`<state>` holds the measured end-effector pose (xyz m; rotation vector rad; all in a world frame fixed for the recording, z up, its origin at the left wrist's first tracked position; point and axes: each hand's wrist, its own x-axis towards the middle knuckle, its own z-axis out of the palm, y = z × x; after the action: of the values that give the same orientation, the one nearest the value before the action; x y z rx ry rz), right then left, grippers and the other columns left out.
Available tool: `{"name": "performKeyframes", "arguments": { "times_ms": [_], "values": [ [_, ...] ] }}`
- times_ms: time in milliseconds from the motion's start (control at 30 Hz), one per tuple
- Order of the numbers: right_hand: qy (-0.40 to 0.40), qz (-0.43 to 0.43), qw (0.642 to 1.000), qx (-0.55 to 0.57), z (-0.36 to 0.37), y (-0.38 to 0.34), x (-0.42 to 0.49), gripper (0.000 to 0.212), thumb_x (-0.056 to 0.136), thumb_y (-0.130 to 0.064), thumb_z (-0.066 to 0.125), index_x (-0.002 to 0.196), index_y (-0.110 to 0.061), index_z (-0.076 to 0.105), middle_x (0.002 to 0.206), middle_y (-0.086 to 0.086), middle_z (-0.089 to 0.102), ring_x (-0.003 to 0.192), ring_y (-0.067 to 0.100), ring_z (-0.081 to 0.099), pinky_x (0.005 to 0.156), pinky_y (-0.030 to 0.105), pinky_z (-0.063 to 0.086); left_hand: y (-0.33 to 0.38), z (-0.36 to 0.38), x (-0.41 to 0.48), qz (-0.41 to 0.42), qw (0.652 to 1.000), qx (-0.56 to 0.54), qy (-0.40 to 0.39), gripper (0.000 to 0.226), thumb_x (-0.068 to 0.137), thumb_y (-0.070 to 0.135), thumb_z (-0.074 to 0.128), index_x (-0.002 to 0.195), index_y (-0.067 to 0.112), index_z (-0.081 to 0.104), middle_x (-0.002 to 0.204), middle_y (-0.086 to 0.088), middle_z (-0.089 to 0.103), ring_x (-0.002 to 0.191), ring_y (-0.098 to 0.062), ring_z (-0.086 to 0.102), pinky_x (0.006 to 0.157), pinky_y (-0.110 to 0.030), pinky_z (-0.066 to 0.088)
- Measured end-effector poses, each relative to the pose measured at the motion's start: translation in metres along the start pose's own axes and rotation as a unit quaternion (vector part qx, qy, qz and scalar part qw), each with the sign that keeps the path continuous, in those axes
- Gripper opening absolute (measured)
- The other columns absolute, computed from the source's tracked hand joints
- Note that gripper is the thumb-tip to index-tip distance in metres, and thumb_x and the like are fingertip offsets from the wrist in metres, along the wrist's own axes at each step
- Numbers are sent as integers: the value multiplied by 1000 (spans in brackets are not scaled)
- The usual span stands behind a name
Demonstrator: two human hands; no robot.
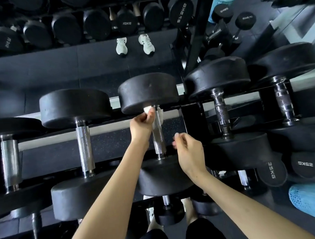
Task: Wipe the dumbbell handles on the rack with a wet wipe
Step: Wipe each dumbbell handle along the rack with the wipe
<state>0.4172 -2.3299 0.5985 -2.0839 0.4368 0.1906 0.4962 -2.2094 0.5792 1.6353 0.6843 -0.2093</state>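
Black rubber dumbbells with knurled steel handles lie side by side on the top shelf of a black rack [190, 109]. My left hand [142, 122] grips a white wet wipe [157, 117] wrapped around the far end of the middle dumbbell's handle [158, 141], just under its far head [148, 92]. My right hand [188, 150] hovers to the right of the same handle near its lower end, fingers loosely curled and holding nothing.
Neighbouring handles stand to the left [84, 147] and right [221, 114]. A mirror behind the rack reflects white shoes [134, 44] and more dumbbells. Smaller dumbbells sit on the lower shelf [167, 209]. A light blue mesh object [310, 199] lies at lower right.
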Motion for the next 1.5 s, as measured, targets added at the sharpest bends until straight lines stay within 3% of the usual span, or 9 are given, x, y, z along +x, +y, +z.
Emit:
{"name": "performKeyframes", "arguments": {
  "times_ms": [200, 333, 467, 600, 733, 867, 1000, 1200, 1500],
  "values": [
    [9, -10, 1000, -10, -1, -3, -1, 35, 97, -32, 44, 73, -10, 58, 64, 8, 64, 60, 21, 59, 61, 39, 47, -10, -11, -13, 142, 976, 161, -21, 43, 85, 33, 68, 55, 22, 40, 49, 9, 38, 46, -3, 30, 43, -14, 26],
    [19, -14, 999, -25, -1, -2, -2, 37, 97, -31, 43, 65, -14, 50, 54, 1, 52, 50, 14, 46, 55, 37, 41, -11, -15, -23, 156, 957, 235, -67, 32, 86, 43, 63, 95, 13, 58, 72, 5, 57, 65, -8, 50, 48, -11, 35],
    [25, -14, 999, -24, -1, 0, -2, 37, 97, -30, 42, 72, -7, 56, 63, 9, 63, 60, 23, 59, 60, 40, 47, -10, -13, -25, 55, 996, 39, -50, 40, 97, 44, 42, 87, 11, 63, 72, 3, 61, 67, -9, 54, 59, -17, 41],
    [34, -21, 999, -1, 2, 4, 0, 36, 97, -28, 44, 79, -2, 60, 71, 17, 66, 70, 32, 64, 66, 46, 51, -2, 2, -11, -89, 990, -103, 44, 27, 84, 41, 67, 88, 14, 67, 86, -1, 68, 81, -15, 63, 80, -25, 49],
    [16, -25, 1000, -3, 1, 3, 0, 39, 96, -29, 45, 74, -1, 60, 66, 14, 65, 64, 28, 62, 64, 41, 50, 3, -9, 1, -137, 969, -203, -43, 15, 77, 27, 76, 83, 15, 69, 82, -3, 70, 77, -15, 65, 84, -32, 52],
    [14, -36, 999, -21, 1, 2, 0, 45, 96, -28, 45, 55, -10, 40, 45, -2, 40, 44, 13, 36, 49, 33, 32, -9, -24, -13, -49, 992, -50, -108, 21, 85, 32, 68, 73, 15, 67, 52, 9, 59, 46, 0, 52, 56, -13, 42],
    [21, -32, 999, -38, 3, 5, 1, 47, 94, -29, 47, 55, -4, 43, 43, -2, 38, 44, 15, 36, 48, 33, 32, -27, -34, -32, 7, 989, 89, -119, 25, 80, 32, 75, 75, 8, 73, 44, 8, 58, 38, 1, 45, 43, -11, 36],
    [27, -36, 997, -60, 2, 6, 2, 46, 94, -30, 46, 63, 2, 56, 51, 9, 55, 52, 26, 51, 54, 37, 43, -31, -44, -20, 35, 927, 316, -200, 42, 65, 45, 83, 79, 7, 72, 71, -6, 71, 59, -12, 59, 58, -27, 47],
    [21, -29, 999, -40, 4, 8, 3, 43, 93, -30, 45, 79, 6, 63, 73, 18, 67, 73, 32, 64, 70, 47, 52, -29, -43, -11, -34, 922, 260, -283, 48, 59, 34, 88, 88, 1, 68, 73, -5, 69, 58, -9, 58, 55, -21, 47]
  ]
}}
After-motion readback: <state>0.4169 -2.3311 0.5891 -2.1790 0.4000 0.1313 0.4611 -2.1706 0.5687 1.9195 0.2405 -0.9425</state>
